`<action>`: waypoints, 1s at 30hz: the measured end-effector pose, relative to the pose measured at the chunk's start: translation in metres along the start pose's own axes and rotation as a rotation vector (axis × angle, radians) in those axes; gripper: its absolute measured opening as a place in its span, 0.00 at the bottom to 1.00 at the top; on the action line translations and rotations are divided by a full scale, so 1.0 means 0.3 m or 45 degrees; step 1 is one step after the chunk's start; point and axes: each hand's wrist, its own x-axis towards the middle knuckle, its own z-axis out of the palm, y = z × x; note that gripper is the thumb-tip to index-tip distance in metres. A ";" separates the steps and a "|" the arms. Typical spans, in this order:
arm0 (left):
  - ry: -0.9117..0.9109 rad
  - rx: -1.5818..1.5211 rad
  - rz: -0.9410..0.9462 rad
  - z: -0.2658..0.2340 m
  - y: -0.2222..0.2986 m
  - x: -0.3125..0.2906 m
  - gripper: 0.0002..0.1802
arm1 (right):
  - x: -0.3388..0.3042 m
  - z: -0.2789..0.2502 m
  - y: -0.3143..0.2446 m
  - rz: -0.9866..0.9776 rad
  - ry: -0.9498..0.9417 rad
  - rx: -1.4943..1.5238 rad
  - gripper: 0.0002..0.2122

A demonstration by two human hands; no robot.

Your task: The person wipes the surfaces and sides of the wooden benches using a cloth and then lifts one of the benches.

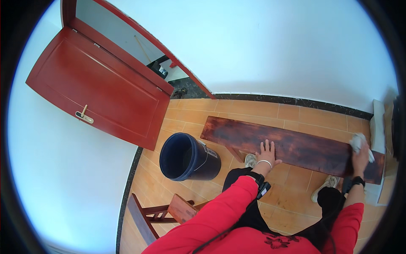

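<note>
We lay left hand (267,151) flat, fingers spread, holding nothing, on dark wooden bench (292,147), likely bracing it. Right hand (360,157) fingers closed around white cloth (359,142), pressed at bench's right end. Dark blue bucket (188,157) just left of bench on orange tile floor (237,112); red door (99,86) open, white walls.

Bench (296,146): long, dark red-brown wood, glossy top, level on the tiled floor; lay flat under the left hand (267,153), running rightward to the right hand (360,158). Cloth (359,142): white, crumpled; bunched in the right hand's grasp, pressed onto the bench's right end.
</note>
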 end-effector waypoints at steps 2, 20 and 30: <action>0.022 0.000 0.027 0.003 0.021 0.017 0.54 | -0.035 0.006 0.281 0.343 -0.200 -0.349 0.30; 0.037 -0.007 -0.015 0.061 -0.031 0.045 0.57 | -0.213 -0.134 0.073 0.598 -0.834 -0.578 0.35; 0.125 0.011 0.019 0.088 -0.026 0.078 0.55 | -0.274 -0.123 -0.992 -0.306 -0.540 0.138 0.29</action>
